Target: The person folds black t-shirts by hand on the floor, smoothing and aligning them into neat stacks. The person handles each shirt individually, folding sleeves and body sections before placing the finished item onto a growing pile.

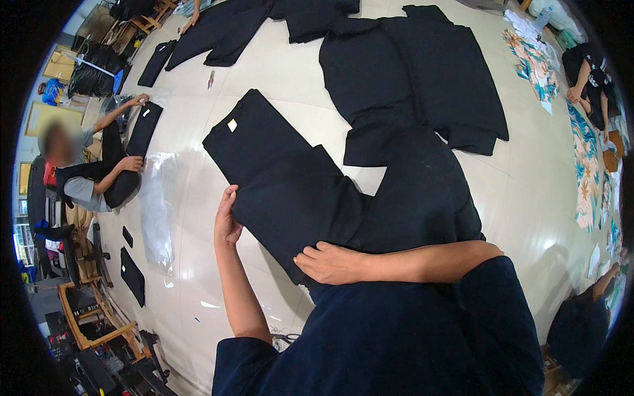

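A black fabric garment, partly folded into a long panel, lies slantwise before me, its near end by my lap. A small white label shows near its far end. My left hand grips the garment's left edge, thumb and fingertips at the cloth. My right hand holds the near end of the cloth with curled fingers; what is between them is partly hidden. Beyond and to the right, more black garments lie spread flat and overlap on the floor.
On the left a seated person handles a folded black garment beside clear plastic bags. Small snips lie on the tiles. Scissors are near my left sleeve. Patterned fabric and other people are at the right.
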A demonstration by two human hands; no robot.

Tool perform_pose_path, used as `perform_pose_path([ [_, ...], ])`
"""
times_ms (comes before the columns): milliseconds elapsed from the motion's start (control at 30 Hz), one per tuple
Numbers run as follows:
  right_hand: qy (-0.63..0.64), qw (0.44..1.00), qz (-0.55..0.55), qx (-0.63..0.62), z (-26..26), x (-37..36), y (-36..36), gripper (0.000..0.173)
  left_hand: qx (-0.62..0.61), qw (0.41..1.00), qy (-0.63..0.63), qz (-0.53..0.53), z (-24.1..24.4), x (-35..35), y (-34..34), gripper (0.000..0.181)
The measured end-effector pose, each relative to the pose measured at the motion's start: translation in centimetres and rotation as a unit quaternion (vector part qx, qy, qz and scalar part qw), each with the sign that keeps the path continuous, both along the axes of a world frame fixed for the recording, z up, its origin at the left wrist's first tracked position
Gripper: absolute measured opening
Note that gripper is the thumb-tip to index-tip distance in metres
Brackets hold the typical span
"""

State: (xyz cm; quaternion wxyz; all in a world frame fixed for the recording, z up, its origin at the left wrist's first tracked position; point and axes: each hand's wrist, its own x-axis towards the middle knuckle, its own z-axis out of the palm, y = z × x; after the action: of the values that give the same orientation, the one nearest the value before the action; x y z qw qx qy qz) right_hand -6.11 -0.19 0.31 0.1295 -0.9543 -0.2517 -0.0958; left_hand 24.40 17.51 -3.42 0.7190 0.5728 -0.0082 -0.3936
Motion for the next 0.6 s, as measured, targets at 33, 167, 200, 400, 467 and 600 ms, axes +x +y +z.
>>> perform_pose_path([
  [33, 0.041, 0.999, 0.006, 0.000, 0.4, 0.1, -0.3, 0.043, -0.021, 0.999, 0.018, 0.017, 0.3, 0.1, 0.0, 0.028],
  [167, -0.057, 0.975, -0.116, 0.181, 3.5, 0.8, -3.5, 0.042, -0.086, 0.995, 0.035, 0.048, 1.5, 0.6, -0.5, 0.042],
  [200, -0.074, 0.962, -0.142, 0.220, 4.4, 1.0, -5.0, 0.041, -0.128, 0.992, 0.021, 0.014, 2.1, 0.7, -0.8, 0.041],
  [400, -0.181, 0.856, -0.338, 0.346, 9.3, 1.2, -15.0, 0.041, -0.065, 0.965, -0.253, -0.021, 8.1, 0.1, -6.9, 0.041],
  [467, -0.219, 0.827, -0.337, 0.394, 10.4, 0.8, -17.2, 0.044, 0.014, 0.917, -0.398, -0.014, 11.2, -0.9, -9.2, 0.038],
  [600, -0.297, 0.771, -0.337, 0.452, 11.6, -2.4, -18.6, 0.038, -0.016, 0.736, -0.675, 0.039, 16.5, -4.5, -13.4, 0.012],
])
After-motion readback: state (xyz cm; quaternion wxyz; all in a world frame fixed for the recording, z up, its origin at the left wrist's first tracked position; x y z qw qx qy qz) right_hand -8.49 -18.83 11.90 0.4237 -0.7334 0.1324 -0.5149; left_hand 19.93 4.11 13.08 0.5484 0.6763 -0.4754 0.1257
